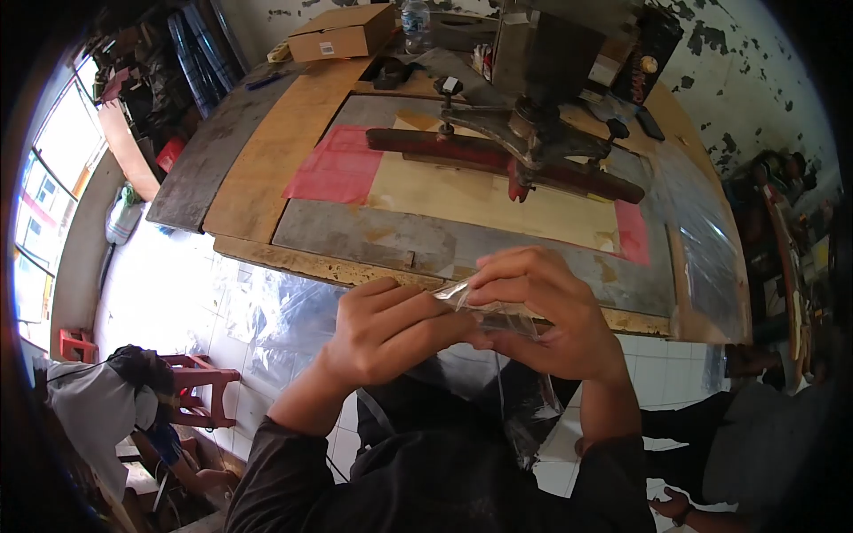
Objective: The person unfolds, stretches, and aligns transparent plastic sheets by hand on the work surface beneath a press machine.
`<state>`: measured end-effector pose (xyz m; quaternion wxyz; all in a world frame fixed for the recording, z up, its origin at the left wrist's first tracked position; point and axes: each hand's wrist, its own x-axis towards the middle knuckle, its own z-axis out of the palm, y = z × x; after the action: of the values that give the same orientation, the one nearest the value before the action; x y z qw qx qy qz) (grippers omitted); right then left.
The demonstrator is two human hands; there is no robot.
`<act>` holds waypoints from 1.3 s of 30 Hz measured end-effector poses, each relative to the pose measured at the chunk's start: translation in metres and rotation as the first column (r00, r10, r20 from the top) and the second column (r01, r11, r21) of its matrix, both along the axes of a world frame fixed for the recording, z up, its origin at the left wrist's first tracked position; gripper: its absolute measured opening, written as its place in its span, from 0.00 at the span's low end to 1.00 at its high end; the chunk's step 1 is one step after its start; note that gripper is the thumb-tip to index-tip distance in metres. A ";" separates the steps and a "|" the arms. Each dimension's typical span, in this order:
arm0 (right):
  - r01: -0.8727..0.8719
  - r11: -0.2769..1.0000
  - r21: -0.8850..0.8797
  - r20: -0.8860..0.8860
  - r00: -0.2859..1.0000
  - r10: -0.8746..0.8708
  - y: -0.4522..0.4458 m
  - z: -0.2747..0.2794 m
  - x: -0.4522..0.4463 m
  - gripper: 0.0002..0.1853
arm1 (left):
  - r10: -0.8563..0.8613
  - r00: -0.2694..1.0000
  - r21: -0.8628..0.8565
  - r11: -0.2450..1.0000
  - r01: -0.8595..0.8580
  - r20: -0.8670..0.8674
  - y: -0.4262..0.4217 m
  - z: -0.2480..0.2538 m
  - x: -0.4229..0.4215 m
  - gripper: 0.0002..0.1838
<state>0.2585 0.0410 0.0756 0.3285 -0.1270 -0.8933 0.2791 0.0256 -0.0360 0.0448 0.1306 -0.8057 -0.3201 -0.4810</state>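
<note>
A clear plastic sheet (524, 400) is bunched between my two hands and hangs down over my lap. My left hand (391, 327) has its fingers curled around one side of it. From the other side, my right hand (546, 311) pinches the upper part between thumb and bent fingers. Both hands are close together, just in front of the table's near edge. Beyond them stands a press with a dark red bar (498, 164) above a cream sheet (426, 195) that has pink areas (333, 169) at its ends. My fingers hide part of the plastic.
A cardboard box (342, 34) and a water bottle (415, 27) stand at the table's back. More clear plastic (284, 315) lies below the near edge; a plastic-covered board (706, 258) is on the right. Other people are at lower left and right, near a red stool (209, 386).
</note>
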 end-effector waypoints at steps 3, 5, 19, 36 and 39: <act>0.046 0.993 -0.109 -0.058 0.997 -0.052 -0.007 -0.003 -0.001 0.17 | 0.034 0.999 -0.105 0.994 -0.032 0.020 0.008 -0.003 0.006 0.17; 0.097 0.976 -0.193 -0.041 0.993 -0.107 -0.006 -0.007 0.000 0.15 | 0.042 0.999 -0.166 0.985 -0.041 0.003 0.010 0.003 0.005 0.19; 0.299 0.879 -0.370 -0.439 0.778 -0.450 0.074 -0.051 0.072 0.13 | 0.352 0.936 -0.464 0.831 -0.309 0.008 0.034 0.000 -0.055 0.05; 0.541 0.557 -0.630 0.014 0.725 -0.688 0.088 -0.115 0.100 0.08 | 0.377 0.781 -0.805 0.536 0.255 0.498 0.082 -0.077 -0.050 0.23; 0.567 0.535 -0.626 0.008 0.691 -0.722 0.086 -0.116 0.100 0.09 | 0.379 0.807 -0.831 0.507 0.228 0.453 0.083 -0.073 -0.049 0.19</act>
<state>0.3585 0.1267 -0.0402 0.4630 -0.5075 -0.5999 0.4101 -0.0238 0.0475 -0.0281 -0.3680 -0.5559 -0.5753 -0.4739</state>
